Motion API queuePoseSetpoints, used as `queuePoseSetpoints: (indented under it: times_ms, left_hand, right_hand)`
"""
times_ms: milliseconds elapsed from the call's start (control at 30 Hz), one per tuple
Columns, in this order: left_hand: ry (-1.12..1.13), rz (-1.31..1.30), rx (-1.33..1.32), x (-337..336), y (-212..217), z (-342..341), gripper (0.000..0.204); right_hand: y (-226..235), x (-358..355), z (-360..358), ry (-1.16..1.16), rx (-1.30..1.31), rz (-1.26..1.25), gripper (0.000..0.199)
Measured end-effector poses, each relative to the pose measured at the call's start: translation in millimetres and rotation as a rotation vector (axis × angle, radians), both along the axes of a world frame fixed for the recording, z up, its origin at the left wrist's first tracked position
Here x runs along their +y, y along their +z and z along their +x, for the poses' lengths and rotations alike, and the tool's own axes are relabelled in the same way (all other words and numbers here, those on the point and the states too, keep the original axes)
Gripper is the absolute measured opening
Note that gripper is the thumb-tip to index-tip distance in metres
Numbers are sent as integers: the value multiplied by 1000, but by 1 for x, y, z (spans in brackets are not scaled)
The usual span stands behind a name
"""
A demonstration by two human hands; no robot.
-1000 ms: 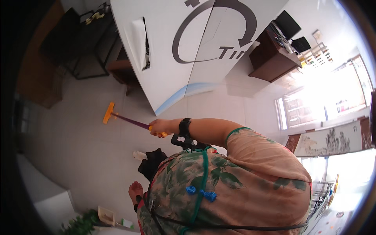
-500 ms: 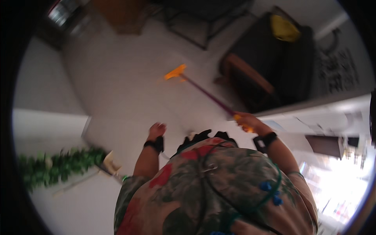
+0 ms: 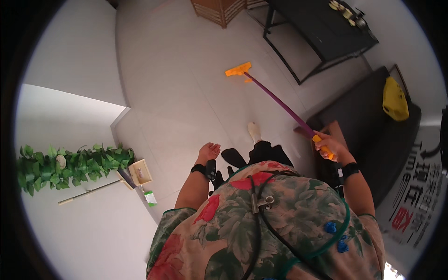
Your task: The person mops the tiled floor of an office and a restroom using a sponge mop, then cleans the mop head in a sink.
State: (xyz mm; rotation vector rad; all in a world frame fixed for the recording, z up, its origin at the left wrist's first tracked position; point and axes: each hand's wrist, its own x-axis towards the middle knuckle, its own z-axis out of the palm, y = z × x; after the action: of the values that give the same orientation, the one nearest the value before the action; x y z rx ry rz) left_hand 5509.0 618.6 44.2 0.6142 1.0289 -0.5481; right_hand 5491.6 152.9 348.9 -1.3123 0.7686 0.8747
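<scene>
My right hand [image 3: 331, 145] is wrapped round the orange grip of a long-handled squeegee-like cleaning tool [image 3: 283, 104]. Its thin purple pole slants forward and to the left, ending in a wide orange head [image 3: 238, 69] set crosswise. That head is over the pale tiled floor [image 3: 182, 84], ahead of my feet; whether it touches the tiles I cannot tell. My left hand [image 3: 209, 152] hangs in front of my body with its fingers loosely stretched and nothing in it. Black bands with small devices sit on both wrists.
A dark sofa [image 3: 354, 107] with a yellow bag-like item [image 3: 395, 99] stands close on my right. Beyond it is a black table [image 3: 312, 28], and a wooden cabinet [image 3: 217, 11] farther off. Leafy greenery [image 3: 74, 163], a dustpan [image 3: 141, 171] and a wall corner [image 3: 122, 112] are at left.
The view has turned left, bringing more of the table, sofa and dustpan into sight. My right hand still grips the tool, its head still out in front over the floor.
</scene>
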Motion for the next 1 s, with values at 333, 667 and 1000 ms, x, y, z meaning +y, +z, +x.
queuePoseSetpoints:
  times_ms: [333, 667, 1000]
  left_hand:
    - [96, -3, -12, -13, 21, 145, 31]
    - [73, -281, -66, 18, 18, 272, 20]
    - [-422, -353, -267, -127, 117, 503, 59]
  right_hand:
    - [7, 10, 309, 263, -41, -29, 62]
    - [-98, 119, 480, 344, -419, 51, 11]
    - [-24, 107, 499, 491, -449, -57, 34]
